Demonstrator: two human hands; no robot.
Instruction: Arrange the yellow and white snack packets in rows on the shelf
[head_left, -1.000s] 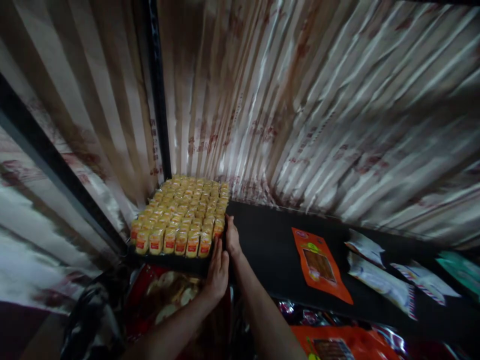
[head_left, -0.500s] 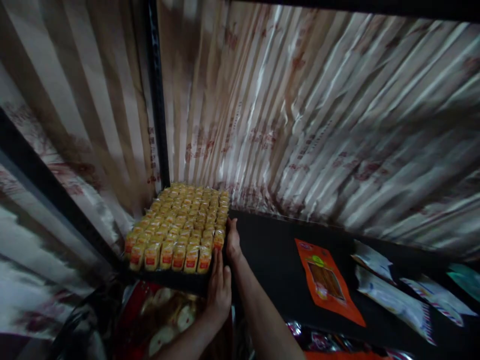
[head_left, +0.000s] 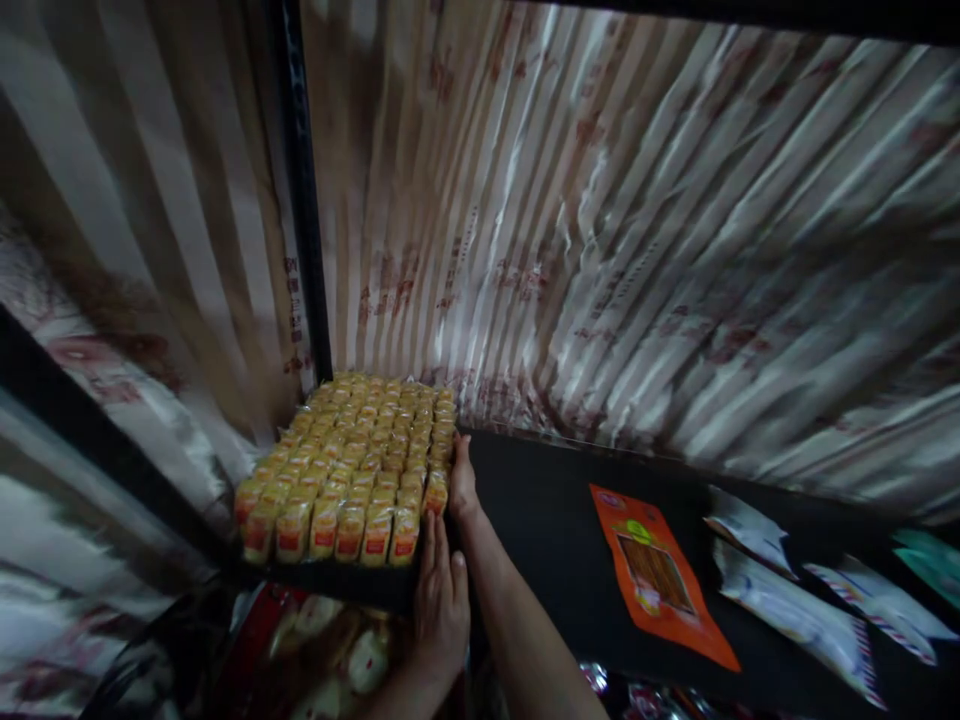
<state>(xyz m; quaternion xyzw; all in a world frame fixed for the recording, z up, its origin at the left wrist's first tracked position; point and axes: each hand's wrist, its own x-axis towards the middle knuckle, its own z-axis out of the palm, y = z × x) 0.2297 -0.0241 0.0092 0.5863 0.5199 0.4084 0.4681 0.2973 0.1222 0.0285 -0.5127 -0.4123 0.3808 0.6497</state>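
Rows of small yellow wrapped packets (head_left: 360, 450) with red-orange labels form a tight block in the left corner of a black shelf (head_left: 532, 500). My left hand (head_left: 442, 605) has its fingers stretched out, their tips against the packet (head_left: 435, 492) at the front right corner. That packet sits slightly back from the rest of the front row. Along the right side of the block lies my right hand (head_left: 464, 480), its palm turned toward the packets and its fingers extended. Neither hand is wrapped around anything; part of the right hand's fingers is hidden by the block.
An orange snack pouch (head_left: 656, 575) lies flat on the right, with white packages (head_left: 795, 605) and a green package (head_left: 930, 560) farther over. Striped sheeting (head_left: 600, 220) hangs behind, beside a dark metal post (head_left: 304, 190). Below the shelf sits a red-edged bag (head_left: 330, 650).
The view has shifted a little, so the block appears slightly lower and farther left. Both hands stay at its right side, the left hand's fingers still at the corner packet.
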